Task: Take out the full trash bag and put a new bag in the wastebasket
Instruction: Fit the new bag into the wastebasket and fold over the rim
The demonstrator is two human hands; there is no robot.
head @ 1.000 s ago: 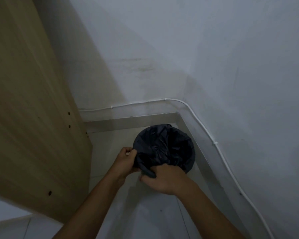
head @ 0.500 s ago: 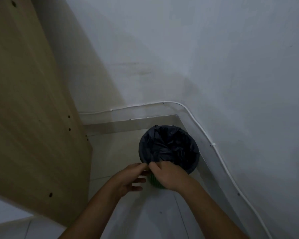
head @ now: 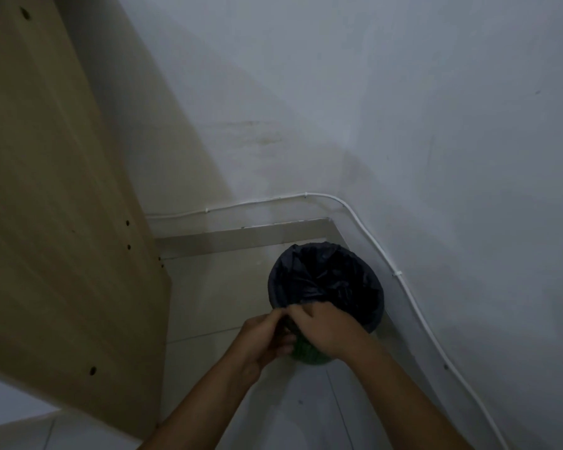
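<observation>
The fingers (head: 281, 315) of the left hand (head: 262, 341) and those of the right hand (head: 327, 329) are both pinching the near rim of the one crinkled black plastic trash bag (head: 325, 280), meeting just above the floor. That bag is lining the single round green wastebasket (head: 306, 354), its dark inside too dim to read. The wastebasket is sitting on the pale tiled floor (head: 208, 303) in the corner, close to the white wall (head: 436, 157) with its one thin white cable (head: 410, 297), leaving open floor toward the tan wooden panel (head: 62, 206).
</observation>
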